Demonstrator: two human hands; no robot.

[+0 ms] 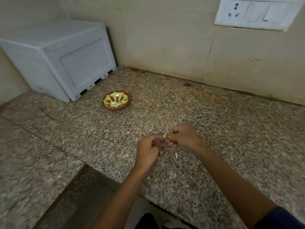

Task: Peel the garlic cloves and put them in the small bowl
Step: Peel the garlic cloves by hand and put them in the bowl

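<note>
Two bare hands meet above the speckled granite worktop [214,129], close to its front edge. The right hand [182,137] has its fingers curled, and the tips pinch a small pale garlic clove [165,135]. A thin bit of white skin sticks up from the clove. The left hand [148,150] is just beside the right one, almost touching it. Its fingers are curled in too, and they seem to grip something small and purplish, but it is too blurry to tell what it is.

A pale sliver [176,154], either a clove or a piece of skin, lies on the worktop right under the hands.

The small bowl [116,100] sits farther back on the worktop, well apart from the hands and to their left. It is red-brown outside with yellow-green shapes inside. A few white peeled pieces [115,104] lie in its bottom.

A grey plastic box [57,58] stands in the back left corner of the worktop, near the bowl. A white switch plate [257,13] with a socket is on the wall above the back edge.
</note>
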